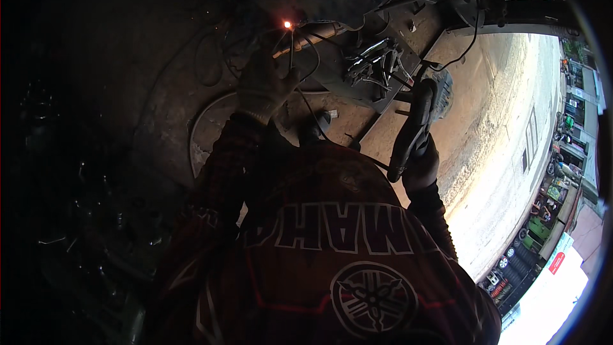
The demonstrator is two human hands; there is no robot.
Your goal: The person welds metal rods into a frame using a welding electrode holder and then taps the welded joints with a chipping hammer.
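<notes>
Gripping one dark, curved, elongated piece (pixel 416 118), our right hand (pixel 423 165) has its fingers closed around the lower part, just to the right of our torso. The piece's long axis stands steep, leaning a little to the right, with its upper end pointing away from us. Our left hand (pixel 260 86), gloved, is farther forward and to the left, near one thin rod (pixel 292 52). That rod's long axis runs nearly straight away from us, and its far end points at a single bright orange-red glow (pixel 287 24). The glove is too dim for us to tell whether its fingers are closed on the rod.

Just beside the glow we see one orange-lit tube (pixel 327 30), slanting from lower left to upper right. Between our hands and farther forward, a bundle of slender metal pieces (pixel 372 64) lies over one dark flat panel (pixel 329 80); they are too tangled to count. One pale hose (pixel 193 131) curves left of our left forearm.

We wear one dark red jersey (pixel 319 230) with pale lettering and one round emblem. Well to the right stretches bright, sunlit ground (pixel 482 179), and beyond it one green vehicle (pixel 539 233) stands among roadside clutter.
</notes>
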